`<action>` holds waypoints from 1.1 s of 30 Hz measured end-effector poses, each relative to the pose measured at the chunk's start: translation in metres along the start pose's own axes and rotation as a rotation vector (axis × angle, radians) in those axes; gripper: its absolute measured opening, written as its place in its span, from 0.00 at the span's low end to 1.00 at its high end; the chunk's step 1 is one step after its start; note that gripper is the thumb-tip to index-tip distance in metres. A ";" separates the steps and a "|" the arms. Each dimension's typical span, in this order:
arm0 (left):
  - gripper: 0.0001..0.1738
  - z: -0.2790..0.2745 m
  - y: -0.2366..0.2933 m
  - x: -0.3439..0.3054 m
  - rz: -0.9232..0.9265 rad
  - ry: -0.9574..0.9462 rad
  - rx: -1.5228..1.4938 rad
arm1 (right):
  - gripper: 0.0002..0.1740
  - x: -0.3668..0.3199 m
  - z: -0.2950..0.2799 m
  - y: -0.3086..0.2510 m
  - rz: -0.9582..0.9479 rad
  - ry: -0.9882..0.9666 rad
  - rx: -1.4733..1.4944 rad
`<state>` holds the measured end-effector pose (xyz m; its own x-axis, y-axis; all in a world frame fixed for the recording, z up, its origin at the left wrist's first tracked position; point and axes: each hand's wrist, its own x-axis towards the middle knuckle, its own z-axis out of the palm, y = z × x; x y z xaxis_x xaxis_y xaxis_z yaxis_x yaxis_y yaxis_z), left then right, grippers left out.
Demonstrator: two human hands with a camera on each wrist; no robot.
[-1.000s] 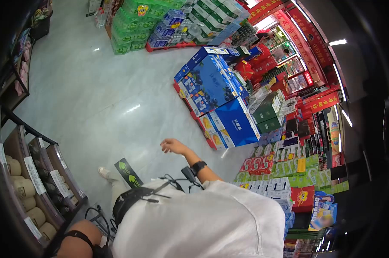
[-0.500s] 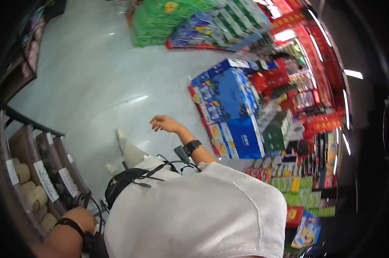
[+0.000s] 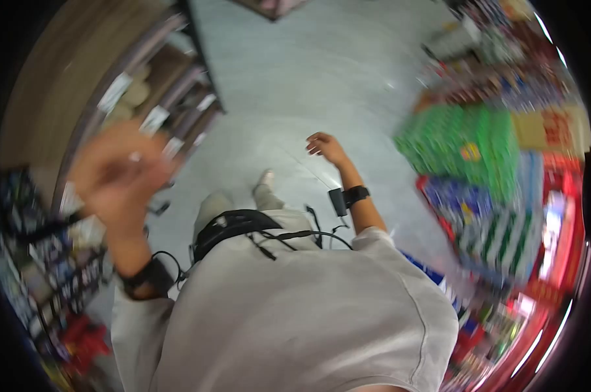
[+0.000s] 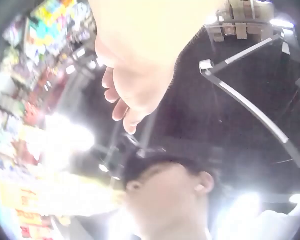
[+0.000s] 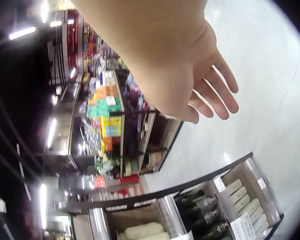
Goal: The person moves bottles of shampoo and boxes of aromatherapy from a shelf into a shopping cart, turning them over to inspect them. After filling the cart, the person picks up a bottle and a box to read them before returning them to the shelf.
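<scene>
My left hand (image 3: 125,173) is raised in front of the shelf unit and blurred by motion in the head view. In the left wrist view the same hand (image 4: 135,82) hangs with loosely bent fingers and nothing in them. Low over the grey floor (image 3: 295,85), my right hand (image 3: 327,149) is held out ahead of the body. The right wrist view shows that hand (image 5: 200,85) with relaxed, spread fingers, also holding nothing. A black strap with a small camera (image 3: 338,201) sits on the right wrist.
A shelf unit (image 3: 178,98) with price labels and tan packs stands on the left. Wrapped green bottle packs (image 3: 459,144) are stacked on the right, with blue packs (image 3: 462,199) beside them on a red base. Dark bottles (image 5: 205,215) fill a shelf in the right wrist view.
The view has swung left, so the green stack now stands at the right and the shelf unit at the upper left. My left hand has come up into view.
</scene>
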<state>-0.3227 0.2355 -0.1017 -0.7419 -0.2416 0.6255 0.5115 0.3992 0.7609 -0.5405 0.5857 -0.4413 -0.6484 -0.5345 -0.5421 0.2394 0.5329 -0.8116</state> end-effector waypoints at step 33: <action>0.35 -0.165 -0.274 -0.181 -0.865 0.526 0.741 | 0.23 0.151 0.399 -0.328 -0.960 -0.370 -0.747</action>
<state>-0.2574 0.0240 -0.3949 -0.3626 -0.9273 0.0929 -0.5490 0.2931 0.7827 -0.4283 0.0687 -0.3437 -0.0654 -0.9956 0.0676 -0.7549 0.0050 -0.6558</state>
